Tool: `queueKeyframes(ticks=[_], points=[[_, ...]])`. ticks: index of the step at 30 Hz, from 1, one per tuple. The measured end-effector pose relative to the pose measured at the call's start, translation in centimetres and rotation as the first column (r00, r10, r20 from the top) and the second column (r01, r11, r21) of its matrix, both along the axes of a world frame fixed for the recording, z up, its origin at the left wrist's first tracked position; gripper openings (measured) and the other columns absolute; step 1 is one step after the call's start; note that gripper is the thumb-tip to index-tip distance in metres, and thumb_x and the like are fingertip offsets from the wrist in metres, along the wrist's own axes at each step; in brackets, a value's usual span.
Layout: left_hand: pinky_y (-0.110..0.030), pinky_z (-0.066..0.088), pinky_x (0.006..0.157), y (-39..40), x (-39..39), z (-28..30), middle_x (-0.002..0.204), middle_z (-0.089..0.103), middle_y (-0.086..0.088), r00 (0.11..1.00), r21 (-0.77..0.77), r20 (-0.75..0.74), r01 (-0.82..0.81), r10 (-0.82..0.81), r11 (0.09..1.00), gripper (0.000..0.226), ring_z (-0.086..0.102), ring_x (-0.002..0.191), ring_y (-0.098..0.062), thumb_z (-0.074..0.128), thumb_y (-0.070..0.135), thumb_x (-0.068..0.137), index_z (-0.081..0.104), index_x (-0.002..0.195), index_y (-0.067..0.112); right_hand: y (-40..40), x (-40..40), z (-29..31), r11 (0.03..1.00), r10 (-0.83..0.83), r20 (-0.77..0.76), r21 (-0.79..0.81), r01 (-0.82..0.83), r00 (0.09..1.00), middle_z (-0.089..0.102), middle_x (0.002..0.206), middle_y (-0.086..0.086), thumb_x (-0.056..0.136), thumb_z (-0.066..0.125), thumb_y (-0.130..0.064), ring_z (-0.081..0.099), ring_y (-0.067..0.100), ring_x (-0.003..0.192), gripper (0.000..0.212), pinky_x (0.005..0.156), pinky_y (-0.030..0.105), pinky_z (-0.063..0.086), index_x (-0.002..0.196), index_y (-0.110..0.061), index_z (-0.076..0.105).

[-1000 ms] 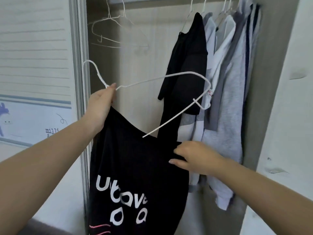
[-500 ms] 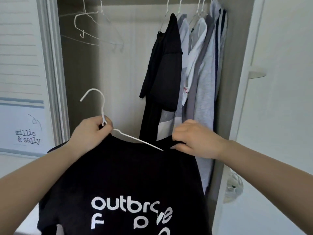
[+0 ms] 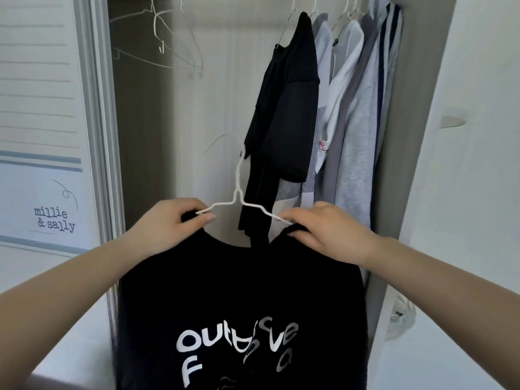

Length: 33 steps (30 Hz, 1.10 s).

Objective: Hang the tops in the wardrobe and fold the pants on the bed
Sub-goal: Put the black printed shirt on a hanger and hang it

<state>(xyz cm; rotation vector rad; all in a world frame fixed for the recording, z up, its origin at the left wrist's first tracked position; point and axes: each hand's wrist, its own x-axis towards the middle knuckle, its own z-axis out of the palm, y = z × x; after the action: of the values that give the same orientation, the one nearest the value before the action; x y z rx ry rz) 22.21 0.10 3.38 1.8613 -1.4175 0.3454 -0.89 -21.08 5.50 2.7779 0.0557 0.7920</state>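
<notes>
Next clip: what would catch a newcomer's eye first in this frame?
The black printed T-shirt fills the lower centre, draped on a white wire hanger whose shoulders the left hand and right hand pinch. Behind it, hung tops crowd the open wardrobe's right side; empty hangers dangle upper left.

Held shirt on a hanger before the wardrobe, hung tops right

Home bedroom: open wardrobe, hung tops on rail, spare wire hangers.
</notes>
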Motion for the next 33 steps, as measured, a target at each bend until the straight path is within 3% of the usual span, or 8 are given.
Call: queueKeyframes(ticks=[3,6,10,14,17,21,26,33], points=[[-0.019,0.043,0.066,1.4,2.2,-0.7,0.072,0.065,0.013,0.996,-0.044,-0.025,-0.084,0.083,0.996,0.024,0.06,0.07,-0.003,0.055,0.058,0.08,0.065,0.071,0.039,-0.3,-0.7,-0.3,0.993,0.006,0.02,0.115,-0.009,1.0,0.067,0.098,-0.004,0.094,0.054,-0.026,0.057,0.017,0.09,0.024,0.081,0.022,0.037,0.118,-0.023,0.059],[-0.029,0.044,0.062,1.1,2.6,-0.8,0.065,0.063,0.008,0.994,-0.055,-0.044,-0.105,0.102,0.993,0.038,0.058,0.062,-0.007,0.049,0.067,0.075,0.065,0.068,0.033,-0.6,-0.5,-0.5,0.968,0.069,-0.007,0.244,-0.066,0.998,0.057,0.098,-0.004,0.092,0.058,-0.016,0.054,0.009,0.092,0.014,0.085,0.022,0.042,0.104,-0.018,0.062],[-0.031,0.045,0.067,0.8,2.3,0.1,0.068,0.062,0.013,0.995,-0.131,-0.037,-0.096,0.092,0.987,0.028,0.058,0.068,-0.007,0.056,0.056,0.081,0.063,0.066,0.035,-1.2,-0.7,-0.8,0.904,0.042,-0.058,0.426,-0.013,0.997,0.053,0.107,-0.005,0.089,0.057,-0.004,0.053,0.004,0.099,0.024,0.091,0.02,0.042,0.108,-0.019,0.056],[-0.031,0.047,0.07,1.2,2.7,0.5,0.072,0.065,0.014,0.987,-0.206,-0.054,-0.157,0.149,0.966,0.017,0.061,0.074,-0.007,0.065,0.04,0.086,0.064,0.07,0.035,-1.0,-0.9,-0.5,0.819,0.051,-0.215,0.568,0.082,0.975,0.059,0.089,-0.03,0.093,0.054,-0.006,0.055,-0.01,0.08,0.034,0.075,0.011,0.042,0.114,-0.033,0.052],[-0.032,0.048,0.073,0.8,2.9,0.3,0.077,0.066,0.014,0.972,-0.229,-0.106,-0.23,0.21,0.946,0.014,0.061,0.079,-0.01,0.065,0.042,0.086,0.064,0.072,0.037,0.3,-0.4,-0.3,0.606,0.176,-0.201,0.794,0.055,0.964,0.065,0.089,-0.019,0.095,0.053,-0.008,0.058,-0.003,0.085,0.026,0.084,0.02,0.047,0.104,-0.031,0.059],[-0.02,0.044,0.079,-0.3,3.4,0.8,0.092,0.067,0.015,0.952,-0.263,-0.267,-0.218,0.146,0.94,0.003,0.062,0.095,-0.01,0.065,0.035,0.088,0.066,0.086,0.037,2.5,0.4,0.5,0.375,0.195,0.029,0.921,-0.102,0.98,0.068,0.09,-0.018,0.093,0.055,-0.011,0.062,0.0,0.092,0.028,0.086,0.016,0.047,0.089,-0.035,0.069],[-0.026,0.027,0.108,-2.5,2.0,0.6,0.143,0.045,0.005,0.883,-0.26,-0.469,-0.158,0.018,0.952,0.053,0.039,0.134,-0.011,0.066,0.036,0.087,0.048,0.136,0.031,4.7,1.9,1.2,0.128,0.121,0.08,0.987,-0.095,0.989,0.07,0.084,-0.002,0.089,0.058,-0.009,0.065,0.009,0.076,0.025,0.069,0.017,0.054,0.086,-0.028,0.075],[-0.017,0.022,0.106,-7.0,-2.0,0.6,0.142,0.032,0.027,0.852,-0.325,-0.457,0.108,-0.256,0.939,0.08,0.027,0.132,0.011,0.067,0.055,0.076,0.028,0.144,0.044,4.8,6.1,4.6,-0.076,0.023,0.229,0.971,-0.227,0.973,0.067,0.074,0.0,0.089,0.055,-0.003,0.064,0.007,0.059,0.021,0.054,0.015,0.051,0.088,-0.016,0.071]])
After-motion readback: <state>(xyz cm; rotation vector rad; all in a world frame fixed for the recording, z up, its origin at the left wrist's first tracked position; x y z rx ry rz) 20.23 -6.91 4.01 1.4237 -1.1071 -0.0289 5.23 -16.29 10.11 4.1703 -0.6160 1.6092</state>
